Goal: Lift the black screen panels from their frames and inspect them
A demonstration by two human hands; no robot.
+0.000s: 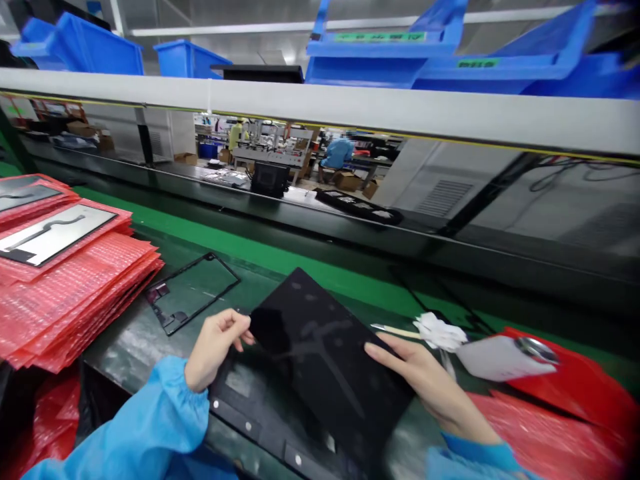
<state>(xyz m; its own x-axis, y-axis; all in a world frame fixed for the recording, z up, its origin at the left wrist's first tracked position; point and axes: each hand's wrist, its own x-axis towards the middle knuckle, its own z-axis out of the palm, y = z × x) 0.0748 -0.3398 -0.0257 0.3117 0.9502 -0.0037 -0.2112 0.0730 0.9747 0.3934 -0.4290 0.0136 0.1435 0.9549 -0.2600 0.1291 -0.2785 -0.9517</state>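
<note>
A glossy black screen panel [325, 360] is held up at a tilt above the bench, with faint reflections across its face. The fingers of my left hand [217, 343] are pinched together at the panel's left corner. My right hand [420, 373] grips the right edge, thumb on the face and the other fingers partly hidden. Beneath the panel lies a dark flat frame or fixture [250, 425] with pale round spots along its near edge. A thin black bezel frame [193, 310] lies on the bench beyond my left hand.
Red bubble-wrap sleeves [90, 280] are piled at left, a screen with a flex cable [55, 230] on top. At right are a white wipe [440, 332], a white bottle [493, 359] and red bubble wrap [545, 433]. Blue bins [370, 67] line the overhead shelf [350, 107].
</note>
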